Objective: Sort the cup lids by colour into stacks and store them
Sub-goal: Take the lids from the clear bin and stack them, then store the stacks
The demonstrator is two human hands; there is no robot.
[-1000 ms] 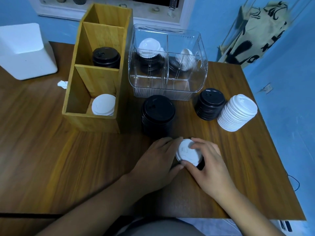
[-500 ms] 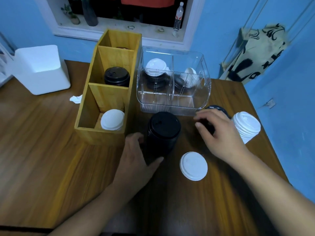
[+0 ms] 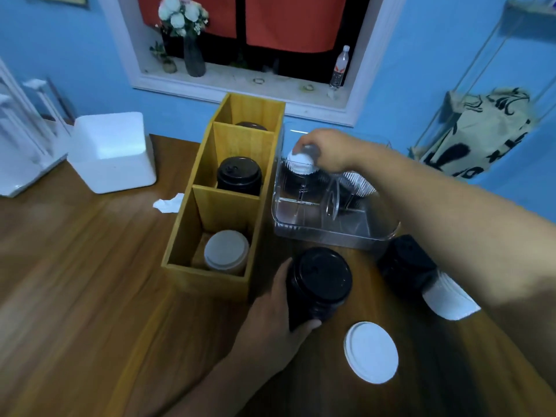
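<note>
Over the clear bin [image 3: 319, 239], your right hand [image 3: 328, 149] has arrived from the second black stack [image 3: 406, 263], which it hovered above half a second ago. Its fingers curl round the top white lids [image 3: 301, 164] in the bin's left compartment and seem to grip them. Your left hand [image 3: 270, 314] has closed in too, fingers and thumb wrapping the near black stack [image 3: 319, 284] on the tabletop [image 3: 90, 296]. The single white lid [image 3: 371, 352] lies where you left it, apart from both hands.

I judge you are fetching more unsorted lids from the bin.

Under your grip that compartment shows darker lids. The right compartment holds ribbed lids [image 3: 358, 183] standing on edge.

The wooden organiser [image 3: 207, 281] keeps pale lids [image 3: 227, 251] in its near compartment and black lids [image 3: 239, 176] in the middle. A dark lid [image 3: 251, 125] barely shows in the far one.

A leaning white stack [image 3: 448, 299] sits just beside the second black stack.
</note>
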